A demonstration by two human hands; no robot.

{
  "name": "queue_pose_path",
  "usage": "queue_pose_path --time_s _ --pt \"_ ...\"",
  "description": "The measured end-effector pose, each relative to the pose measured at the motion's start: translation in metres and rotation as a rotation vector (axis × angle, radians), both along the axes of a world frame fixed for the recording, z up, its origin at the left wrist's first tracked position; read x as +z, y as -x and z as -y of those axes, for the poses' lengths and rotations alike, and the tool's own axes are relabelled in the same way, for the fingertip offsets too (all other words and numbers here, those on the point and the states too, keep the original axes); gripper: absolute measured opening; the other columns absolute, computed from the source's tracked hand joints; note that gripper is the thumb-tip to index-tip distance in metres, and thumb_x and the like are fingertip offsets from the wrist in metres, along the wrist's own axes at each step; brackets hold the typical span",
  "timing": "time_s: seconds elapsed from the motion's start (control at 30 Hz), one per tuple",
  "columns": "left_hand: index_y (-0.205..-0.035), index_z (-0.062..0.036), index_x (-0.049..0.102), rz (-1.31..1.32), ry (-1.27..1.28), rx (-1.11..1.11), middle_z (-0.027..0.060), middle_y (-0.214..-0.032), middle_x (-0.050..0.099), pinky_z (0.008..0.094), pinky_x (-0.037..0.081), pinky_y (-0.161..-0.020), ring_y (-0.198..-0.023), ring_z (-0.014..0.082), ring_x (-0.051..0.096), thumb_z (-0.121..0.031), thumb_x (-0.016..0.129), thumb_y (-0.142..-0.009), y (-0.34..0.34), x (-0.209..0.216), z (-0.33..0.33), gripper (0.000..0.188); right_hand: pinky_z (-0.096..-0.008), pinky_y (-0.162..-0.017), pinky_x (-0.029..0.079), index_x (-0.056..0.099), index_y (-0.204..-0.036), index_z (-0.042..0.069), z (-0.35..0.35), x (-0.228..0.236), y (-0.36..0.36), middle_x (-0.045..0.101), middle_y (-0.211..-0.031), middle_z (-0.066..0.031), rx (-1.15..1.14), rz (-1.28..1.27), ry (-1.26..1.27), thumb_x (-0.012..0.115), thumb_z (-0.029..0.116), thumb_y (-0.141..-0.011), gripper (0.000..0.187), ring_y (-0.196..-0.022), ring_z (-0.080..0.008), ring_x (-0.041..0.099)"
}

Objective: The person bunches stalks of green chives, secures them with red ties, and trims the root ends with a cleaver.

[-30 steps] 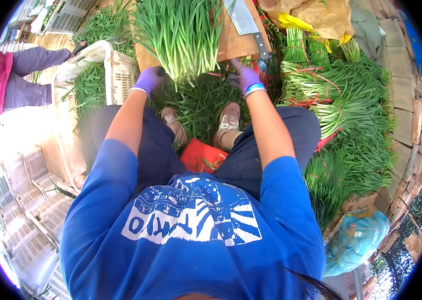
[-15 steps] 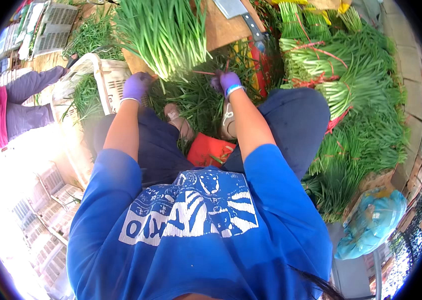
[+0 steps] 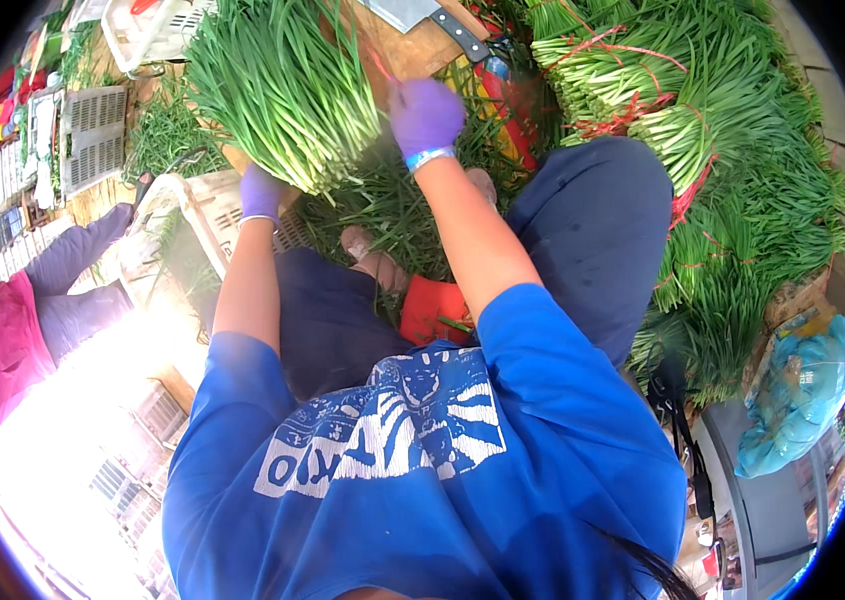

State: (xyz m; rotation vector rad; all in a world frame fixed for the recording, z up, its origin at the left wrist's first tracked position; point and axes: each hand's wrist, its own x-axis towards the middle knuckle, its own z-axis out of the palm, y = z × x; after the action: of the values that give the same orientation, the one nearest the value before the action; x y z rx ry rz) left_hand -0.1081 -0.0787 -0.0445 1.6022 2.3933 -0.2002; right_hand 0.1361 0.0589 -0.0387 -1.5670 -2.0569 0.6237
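A large bunch of garlic chives (image 3: pixel 288 100) lies on the wooden board in front of me, pale cut ends toward me. My left hand (image 3: pixel 262 193), in a purple glove, is at the bunch's lower left edge; its fingers are hidden beneath the stalks. On the bunch's right side, my right hand (image 3: pixel 427 117), also gloved in purple, is closed. A thin red string (image 3: pixel 379 64) runs up from its fingers toward the chives. Beyond that hand a cleaver (image 3: pixel 433 22) with a black handle rests on the wooden board (image 3: pixel 408 55).
Tied chive bundles (image 3: pixel 733 130) are piled high on my right. Loose green leaves (image 3: pixel 343 215) cover the ground by my feet. A white plastic crate (image 3: pixel 218 215) stands at my left. Farther left is another person (image 3: pixel 13 320). A blue plastic bag (image 3: pixel 803 390) sits at the right.
My right hand has moved up and left, to beside the bunch, drawing the red string with it. My left hand has slid down under the bunch's left edge. The view has shifted.
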Motion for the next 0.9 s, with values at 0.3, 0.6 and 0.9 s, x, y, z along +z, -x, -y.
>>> queue_pose_path --time_s 0.3,0.6,0.9 --pt "-0.093 0.0024 0.056 0.184 -0.114 0.385 0.0239 -0.089 0.060 0.0389 0.045 -0.072 -0.085 0.0368 0.057 -0.018 0.051 -0.079 0.025 -0.027 -0.005 0.025 -0.0419 -0.058 0.044 0.064 -0.072 0.008 -0.071 -0.003 0.048 0.060 -0.065 -0.0131 0.069 0.013 0.005 0.046 0.030 -0.080 0.030 -0.064 -0.0306 0.059" --pt "-0.097 -0.0013 0.061 0.733 -0.674 1.195 0.0129 -0.079 0.063 0.0276 0.046 -0.067 -0.072 0.0214 0.060 -0.017 0.052 -0.082 -0.001 -0.062 0.017 0.023 -0.0366 -0.073 0.044 0.060 -0.097 0.005 -0.056 -0.005 0.053 0.059 -0.083 -0.0178 0.118 -0.609 0.136 0.051 0.027 -0.081 0.028 -0.079 -0.0334 0.056" --pt "-0.125 0.0005 0.035 0.435 -1.211 0.715 0.0159 -0.109 0.053 0.0321 0.042 -0.085 -0.098 0.0259 0.052 -0.026 0.061 -0.079 -0.040 0.051 -0.039 0.059 -0.0395 -0.077 0.044 0.061 -0.089 0.000 -0.054 0.073 0.068 0.061 -0.085 -0.0186 0.233 -0.548 0.209 0.054 0.035 -0.079 0.037 -0.080 -0.0342 0.058"
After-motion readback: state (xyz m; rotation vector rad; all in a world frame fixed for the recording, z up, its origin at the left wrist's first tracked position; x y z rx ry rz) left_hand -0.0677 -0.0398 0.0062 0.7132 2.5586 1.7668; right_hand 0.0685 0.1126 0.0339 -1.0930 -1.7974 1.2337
